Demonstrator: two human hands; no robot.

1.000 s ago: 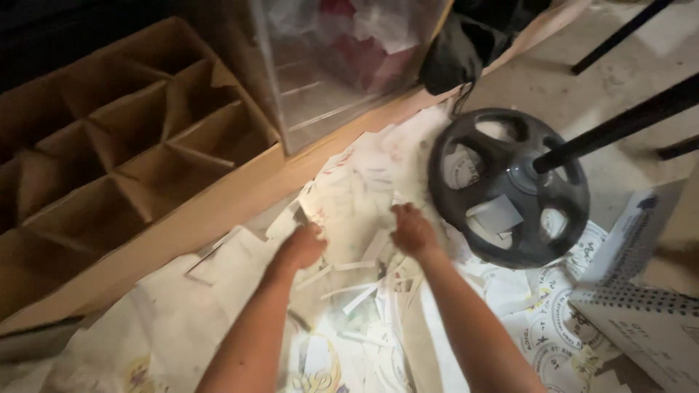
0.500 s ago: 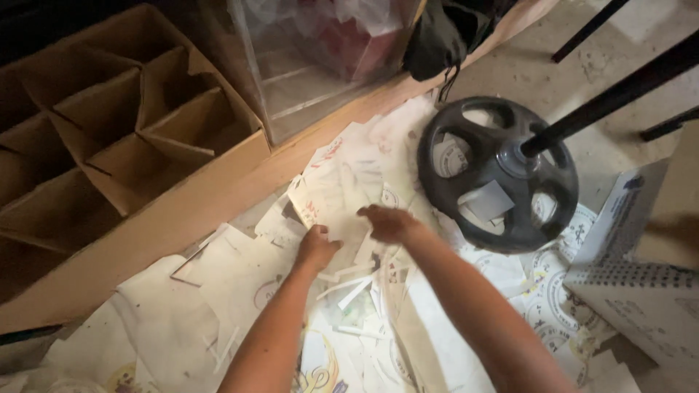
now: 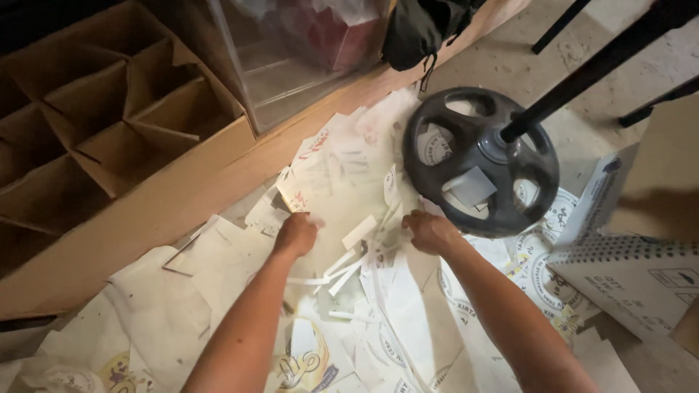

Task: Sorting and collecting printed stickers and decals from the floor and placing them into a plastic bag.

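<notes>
A heap of white printed paper sheets and cut strips (image 3: 342,182) covers the floor. My left hand (image 3: 295,234) is closed on the left edge of a sheet near the middle of the heap. My right hand (image 3: 429,231) grips the paper a little to the right, its knuckles just below the black wheel-shaped stand base (image 3: 480,160). Loose white strips (image 3: 342,269) lie between my two forearms. What lies under the sheet I hold is hidden.
A cardboard box with divider cells (image 3: 109,131) stands at the left. A clear plastic bin (image 3: 306,51) sits behind the heap. A black pole (image 3: 604,58) rises from the stand base. A white perforated box (image 3: 633,269) lies at the right, a dark bag (image 3: 422,29) at the top.
My hands have drawn apart, left one leftward, right one rightward, spreading the sheet. The view has shifted so the stand base sits farther right.
</notes>
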